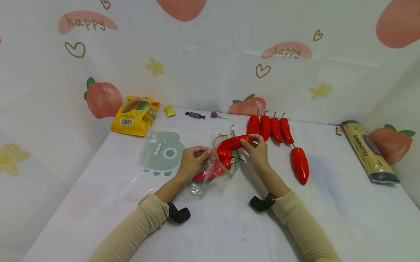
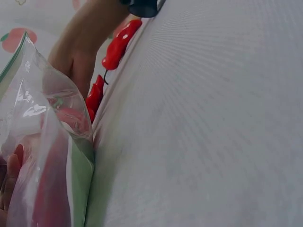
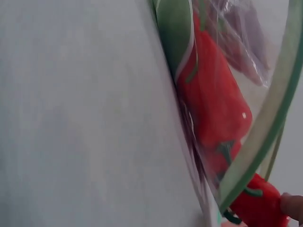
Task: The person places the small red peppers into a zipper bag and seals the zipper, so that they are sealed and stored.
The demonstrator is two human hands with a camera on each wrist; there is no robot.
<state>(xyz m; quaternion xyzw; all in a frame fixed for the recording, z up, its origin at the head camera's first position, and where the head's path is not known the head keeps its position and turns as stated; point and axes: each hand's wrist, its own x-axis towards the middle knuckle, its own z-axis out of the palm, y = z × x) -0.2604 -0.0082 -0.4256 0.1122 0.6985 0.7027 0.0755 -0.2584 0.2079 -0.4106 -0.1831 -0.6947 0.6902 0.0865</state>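
Observation:
A clear zip bag [image 1: 165, 152] with a green cartoon creature print lies on the table, its green-edged mouth spread toward the right. At that mouth my left hand [image 1: 193, 161] pinches the clear plastic between thumb and fingers. My right hand [image 1: 258, 152] grips the end of a red chili pepper [image 1: 233, 143], whose other end is within the bag's opening. Several red peppers [image 1: 212, 172] rest inside the bag, some with dark stems pointing out of it. In the right wrist view, the green zip strip [image 3: 265, 142] crosses in front of the peppers, and only a fingertip shows.
Four more would be several: red peppers [image 1: 265, 128] stand in a row behind my right hand, and a single pepper [image 1: 300, 165] lies nearer. A yellow snack bag [image 1: 135, 115], wrapped candies [image 1: 195, 115] and a lollipop [image 1: 214, 114] line the back. Spaghetti [image 1: 369, 151] lies far right.

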